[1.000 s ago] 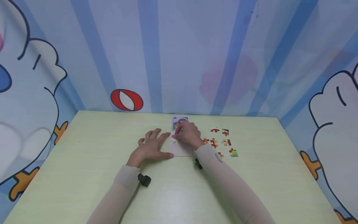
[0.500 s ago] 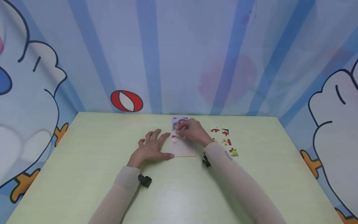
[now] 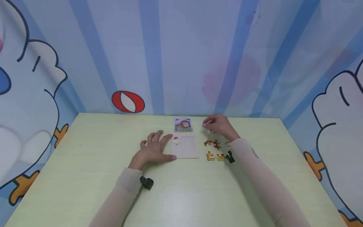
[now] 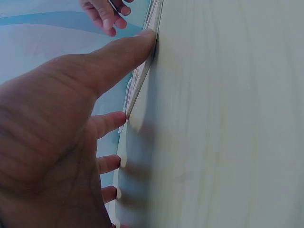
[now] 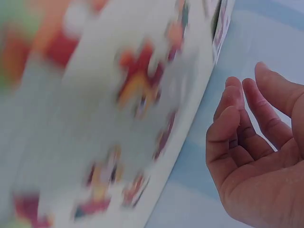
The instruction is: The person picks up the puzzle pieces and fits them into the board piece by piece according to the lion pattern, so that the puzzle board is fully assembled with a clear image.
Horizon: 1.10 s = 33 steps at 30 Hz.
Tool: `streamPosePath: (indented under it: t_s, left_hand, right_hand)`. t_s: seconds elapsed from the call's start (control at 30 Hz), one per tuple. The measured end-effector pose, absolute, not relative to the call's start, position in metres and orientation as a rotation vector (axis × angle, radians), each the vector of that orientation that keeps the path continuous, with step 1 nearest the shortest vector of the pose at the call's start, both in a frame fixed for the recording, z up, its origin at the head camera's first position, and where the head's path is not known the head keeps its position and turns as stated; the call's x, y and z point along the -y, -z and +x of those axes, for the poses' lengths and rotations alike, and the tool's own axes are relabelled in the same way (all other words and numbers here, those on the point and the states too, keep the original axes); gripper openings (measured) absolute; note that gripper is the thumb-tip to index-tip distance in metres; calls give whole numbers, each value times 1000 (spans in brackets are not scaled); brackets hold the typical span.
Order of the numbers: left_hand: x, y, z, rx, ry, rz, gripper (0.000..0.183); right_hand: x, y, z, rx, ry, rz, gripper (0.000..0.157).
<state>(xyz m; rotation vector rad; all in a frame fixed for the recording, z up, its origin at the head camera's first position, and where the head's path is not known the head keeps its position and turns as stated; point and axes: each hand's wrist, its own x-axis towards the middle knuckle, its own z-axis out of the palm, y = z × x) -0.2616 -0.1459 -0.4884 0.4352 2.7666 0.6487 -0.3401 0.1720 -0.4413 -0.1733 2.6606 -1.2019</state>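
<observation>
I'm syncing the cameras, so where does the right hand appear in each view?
Head: right hand is right of centre, right of the card.
Left wrist: top edge, left of centre, partly cut off.
Right wrist: right side, cut by the right edge.
Shared landmark: the table.

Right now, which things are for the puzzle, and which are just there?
For the puzzle:
tray
pink-marked piece in its far left corner
loose pieces beside it
lion card, probably the guide picture
left hand, touching the tray
right hand

Just there:
striped backdrop
printed ball
black wrist gadgets
</observation>
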Motion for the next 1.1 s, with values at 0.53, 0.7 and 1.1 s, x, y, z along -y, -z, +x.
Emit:
streamPosePath:
  t_s: [0.53,0.7,1.1]
  left_hand:
    - [143,482,-258,-2753,-606,426,99]
    - [142,482,-258,-2760,-593,417,99]
    - [144,487,-261,-2753,-647,410,100]
  right_hand:
    - [-225,453,-349,-2779,894,-138,32]
    - [-226,454,-349,-2745,886,-94,33]
    - [-222,458,-346,-2784,844,-100,34]
